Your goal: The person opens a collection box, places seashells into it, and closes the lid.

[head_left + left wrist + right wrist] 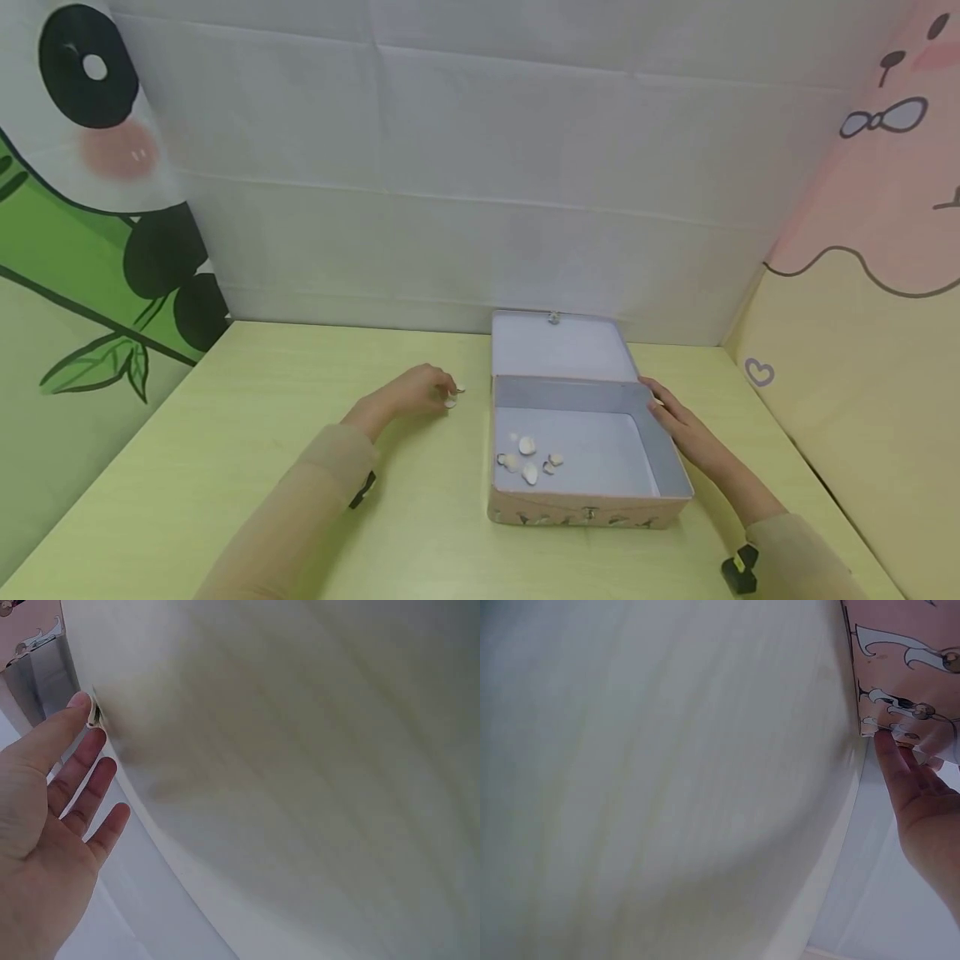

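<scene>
My left hand is low over the table, left of an open tin box. In the left wrist view its thumb and a finger pinch a small seashell, while the other fingers stay spread. Pale shell pieces show at the fingertips in the head view. Several white seashells lie inside the box at its front left. At the box's right rear, my right hand holds the side wall by its rim. In the right wrist view its fingertips touch the pink printed side.
The box's lid is tipped back toward the white cloth wall. A light wooden table carries everything. Printed cartoon panels stand at the left and right. A dark strap device sits on each wrist.
</scene>
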Demonstrator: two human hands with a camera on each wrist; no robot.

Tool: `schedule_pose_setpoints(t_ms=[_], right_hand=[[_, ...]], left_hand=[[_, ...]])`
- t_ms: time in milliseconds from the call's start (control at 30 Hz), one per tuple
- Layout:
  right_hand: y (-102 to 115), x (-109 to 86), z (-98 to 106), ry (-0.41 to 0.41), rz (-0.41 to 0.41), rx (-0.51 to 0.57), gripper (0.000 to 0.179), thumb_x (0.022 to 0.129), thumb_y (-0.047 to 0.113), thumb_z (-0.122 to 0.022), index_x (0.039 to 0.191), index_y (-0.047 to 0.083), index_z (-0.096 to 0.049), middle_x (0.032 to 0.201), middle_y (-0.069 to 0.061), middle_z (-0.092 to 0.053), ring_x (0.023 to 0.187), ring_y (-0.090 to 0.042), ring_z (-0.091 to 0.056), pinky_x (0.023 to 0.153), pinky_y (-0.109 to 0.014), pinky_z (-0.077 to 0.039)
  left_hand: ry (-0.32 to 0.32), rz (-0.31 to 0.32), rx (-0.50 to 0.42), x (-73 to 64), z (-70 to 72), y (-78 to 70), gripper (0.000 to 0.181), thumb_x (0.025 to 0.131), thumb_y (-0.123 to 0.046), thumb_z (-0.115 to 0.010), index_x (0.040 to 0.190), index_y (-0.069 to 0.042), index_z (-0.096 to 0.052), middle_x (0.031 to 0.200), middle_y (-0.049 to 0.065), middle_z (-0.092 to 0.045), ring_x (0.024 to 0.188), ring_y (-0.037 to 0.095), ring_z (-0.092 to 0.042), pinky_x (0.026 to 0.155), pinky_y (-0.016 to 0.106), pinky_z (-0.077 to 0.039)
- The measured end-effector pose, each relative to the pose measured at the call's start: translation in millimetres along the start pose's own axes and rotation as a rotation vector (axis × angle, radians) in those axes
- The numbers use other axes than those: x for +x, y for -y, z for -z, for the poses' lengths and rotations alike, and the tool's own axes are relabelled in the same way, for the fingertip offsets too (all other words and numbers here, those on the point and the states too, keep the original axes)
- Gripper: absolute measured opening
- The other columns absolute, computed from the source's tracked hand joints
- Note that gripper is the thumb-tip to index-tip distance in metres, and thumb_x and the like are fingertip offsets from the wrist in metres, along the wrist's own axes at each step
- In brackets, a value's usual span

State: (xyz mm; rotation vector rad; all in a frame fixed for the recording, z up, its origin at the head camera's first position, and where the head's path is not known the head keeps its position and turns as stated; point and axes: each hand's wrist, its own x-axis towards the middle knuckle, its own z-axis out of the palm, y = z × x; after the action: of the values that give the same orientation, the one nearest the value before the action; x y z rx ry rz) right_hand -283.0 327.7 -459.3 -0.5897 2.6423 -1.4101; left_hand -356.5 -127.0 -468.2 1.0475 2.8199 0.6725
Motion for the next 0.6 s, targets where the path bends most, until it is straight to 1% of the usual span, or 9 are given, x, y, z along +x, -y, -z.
schedule_pose_setpoints(t_ms=[100, 300, 500, 600], right_hand=[[-0.1, 0.5, 0.4, 0.001, 0.003, 0.001, 0.051, 0.104, 0.025, -0.031, 0.151, 0.012, -0.015, 0.152, -0.025, -0.017, 0.133, -0.048, -0.025, 0.100, -0.067, -0.029], [-0.8, 1.5, 0.9, 0.000, 0.007, 0.002, 0.051, 0.104, 0.024, -0.031, 0.151, 0.011, -0.016, 0.152, -0.026, -0.017, 0.133, -0.049, -0.026, 0.099, -0.066, -0.031], [-0.8, 0.4, 1.1, 0.003, 0.006, 0.009, 0.051, 0.104, 0.025, -0.031, 0.151, 0.011, -0.016, 0.152, -0.026, -0.018, 0.132, -0.049, -0.028, 0.099, -0.065, -0.032], [-1.2, 0.2, 1.1, 0.005, 0.006, 0.009, 0.051, 0.104, 0.025, -0.031, 0.151, 0.011, -0.016, 0.152, -0.025, -0.018, 0.132, -0.048, -0.028, 0.099, -0.063, -0.034]], left_hand=[[0.003, -0.006, 0.020, 1.2, -2.7, 0.8, 0.020, 0.080, -0.010, -0.073, 0.099, -0.007, -0.069, 0.097, 0.004, -0.068, 0.091, 0.019, -0.061, 0.087, 0.036, -0.049], [-0.007, -0.021, 0.048, 2.3, -5.7, 0.7, 0.015, 0.081, -0.011, -0.073, 0.095, -0.009, -0.070, 0.099, 0.003, -0.068, 0.092, 0.018, -0.060, 0.088, 0.035, -0.049], [-0.008, -0.031, 0.076, 3.8, -5.0, -0.5, 0.010, 0.082, -0.012, -0.073, 0.091, -0.009, -0.070, 0.094, 0.002, -0.068, 0.088, 0.016, -0.060, 0.085, 0.033, -0.050], [-0.007, -0.022, 0.094, 4.1, -4.7, -1.8, 0.010, 0.081, -0.012, -0.073, 0.090, -0.009, -0.070, 0.092, 0.001, -0.068, 0.086, 0.015, -0.059, 0.083, 0.032, -0.050]])
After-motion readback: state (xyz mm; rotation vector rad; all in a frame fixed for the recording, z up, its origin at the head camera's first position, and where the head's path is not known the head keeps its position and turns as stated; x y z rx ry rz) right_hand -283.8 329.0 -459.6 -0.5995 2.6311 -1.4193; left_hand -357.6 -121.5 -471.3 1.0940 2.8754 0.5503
